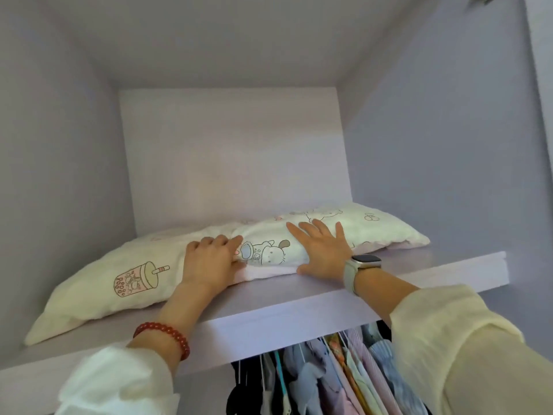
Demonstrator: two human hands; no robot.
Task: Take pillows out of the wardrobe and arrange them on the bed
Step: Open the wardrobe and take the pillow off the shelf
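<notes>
Cream cartoon-print pillow (pixel 209 259) is lying on the lilac wardrobe shelf (pixel 299 298). I am gripping its front edge with my left hand (pixel 209 259), fingers curled, while my right hand (pixel 321 250) is pressing flat on top, fingers spread.

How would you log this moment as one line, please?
stage: reaching pillow | left hand: grips pillow | right hand: flat on pillow | pillow: on shelf

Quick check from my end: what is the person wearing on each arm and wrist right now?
The left hand shows a red beaded bracelet on the wrist and a loose white sleeve bunched below it. The right hand shows a smartwatch with a pale band and a rounded rectangular face, plus a loose cream sleeve.
</notes>
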